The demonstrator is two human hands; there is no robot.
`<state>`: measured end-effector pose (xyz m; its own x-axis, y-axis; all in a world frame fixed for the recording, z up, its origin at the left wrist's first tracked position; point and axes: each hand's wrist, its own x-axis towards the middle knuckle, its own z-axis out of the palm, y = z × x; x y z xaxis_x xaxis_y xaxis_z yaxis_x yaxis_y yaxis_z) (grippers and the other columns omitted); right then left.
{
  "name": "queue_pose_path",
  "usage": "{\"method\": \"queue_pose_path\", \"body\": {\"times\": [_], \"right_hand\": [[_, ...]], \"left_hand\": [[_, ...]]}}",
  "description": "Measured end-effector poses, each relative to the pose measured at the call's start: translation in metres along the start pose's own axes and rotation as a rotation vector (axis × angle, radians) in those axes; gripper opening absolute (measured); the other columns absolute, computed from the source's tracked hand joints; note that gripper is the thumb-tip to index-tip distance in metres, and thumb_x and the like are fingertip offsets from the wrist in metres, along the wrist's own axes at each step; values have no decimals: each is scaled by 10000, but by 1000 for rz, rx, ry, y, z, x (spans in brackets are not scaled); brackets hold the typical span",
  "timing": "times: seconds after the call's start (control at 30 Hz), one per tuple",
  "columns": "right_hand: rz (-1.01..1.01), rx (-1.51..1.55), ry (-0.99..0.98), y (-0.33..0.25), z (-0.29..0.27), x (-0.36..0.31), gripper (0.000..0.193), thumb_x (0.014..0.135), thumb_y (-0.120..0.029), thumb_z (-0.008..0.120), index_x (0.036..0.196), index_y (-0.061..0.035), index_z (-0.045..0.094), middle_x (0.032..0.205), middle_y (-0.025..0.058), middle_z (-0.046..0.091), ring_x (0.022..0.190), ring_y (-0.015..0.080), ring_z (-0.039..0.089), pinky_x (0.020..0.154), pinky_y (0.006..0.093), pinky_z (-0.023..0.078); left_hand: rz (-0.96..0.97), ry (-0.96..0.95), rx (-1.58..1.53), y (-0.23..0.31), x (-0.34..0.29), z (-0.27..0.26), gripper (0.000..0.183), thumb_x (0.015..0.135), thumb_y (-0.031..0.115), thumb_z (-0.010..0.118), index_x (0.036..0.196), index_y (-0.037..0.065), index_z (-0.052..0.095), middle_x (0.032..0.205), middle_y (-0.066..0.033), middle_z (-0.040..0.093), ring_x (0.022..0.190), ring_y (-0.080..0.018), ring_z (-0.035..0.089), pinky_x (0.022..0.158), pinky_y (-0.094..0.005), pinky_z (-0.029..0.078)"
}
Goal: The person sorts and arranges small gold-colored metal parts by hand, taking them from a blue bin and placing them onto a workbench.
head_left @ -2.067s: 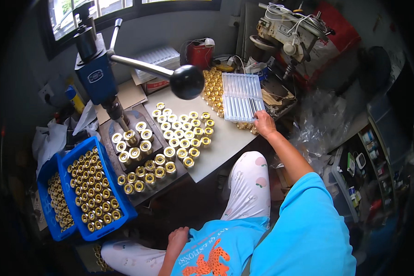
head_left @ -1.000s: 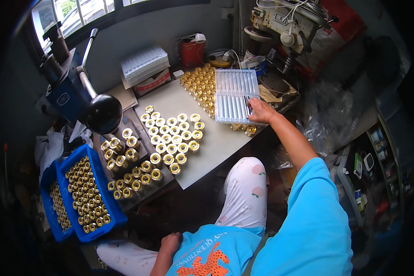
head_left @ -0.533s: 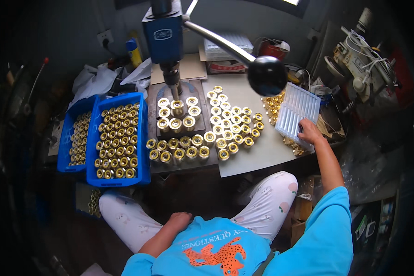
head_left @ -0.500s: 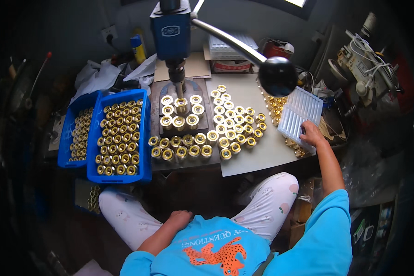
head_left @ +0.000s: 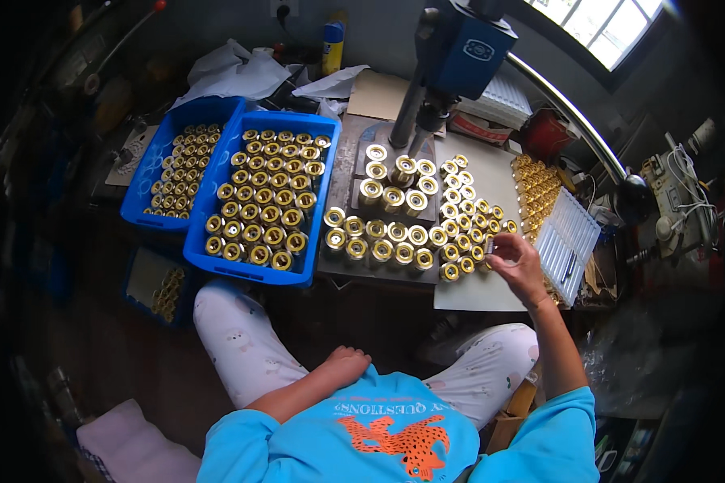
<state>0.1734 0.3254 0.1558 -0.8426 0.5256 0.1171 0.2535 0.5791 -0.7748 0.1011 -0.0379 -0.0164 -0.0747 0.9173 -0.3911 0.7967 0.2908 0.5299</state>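
Observation:
Between the thumb and fingers of my right hand (head_left: 517, 262) is a small silvery cylindrical piece (head_left: 489, 244), held upright at the right edge of a group of brass-coloured round fittings (head_left: 465, 221). Close to that hand lies a translucent ribbed plastic tray (head_left: 568, 237), with a dark slim piece in one groove. My left hand (head_left: 348, 364) rests on my lap, its fingers curled in, with nothing seen in it. Several more fittings (head_left: 393, 197) stand on the base plate beneath the blue press (head_left: 471, 52); rows of others line the table's front edge.
Two blue bins (head_left: 318, 201) full of brass fittings stand on the left. The press's long lever ends in a black ball (head_left: 632, 193) at the right. Small golden parts (head_left: 537, 193) lie beside the tray. A blue and yellow can (head_left: 333, 48) stands at the back.
My right hand has left the plastic tray and moved left to the fittings, now holding a small silvery piece. The view has turned to the right-hand window; my left hand stays on my lap.

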Motion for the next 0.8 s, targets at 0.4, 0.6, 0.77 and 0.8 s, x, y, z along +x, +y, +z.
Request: {"method": "queue_pose_path", "body": {"times": [0.4,0.6,0.77,0.8], "right_hand": [[-1,448,-536,-204,212,92,420,779,-190,782,1102,47,655,982,111,704,885,161,669,790,288,533],[-128,157,-465,-207,279,136,329,751,-218,774,956,31,711,857,111,710,776,143,663,706,299,523],[-129,-31,-491,-208,294,156,291,738,-221,759,909,12,717,818,127,704,728,163,666,686,320,529],[-88,-70,-510,-211,293,156,278,739,-217,753,899,7,718,811,134,703,713,172,668,678,329,531]], "left_hand": [[92,320,37,-9,-17,6,115,780,115,570,835,54,651,839,-123,651,821,-286,654,748,-412,484],[100,473,53,-18,-23,10,108,756,141,585,765,67,664,754,-112,651,725,-277,666,651,-419,501],[65,476,12,-20,-27,6,129,766,156,588,773,64,678,771,-121,667,735,-278,676,652,-412,509],[59,471,3,-18,-29,3,137,769,162,586,779,65,682,775,-122,672,740,-276,679,654,-408,510]]}}
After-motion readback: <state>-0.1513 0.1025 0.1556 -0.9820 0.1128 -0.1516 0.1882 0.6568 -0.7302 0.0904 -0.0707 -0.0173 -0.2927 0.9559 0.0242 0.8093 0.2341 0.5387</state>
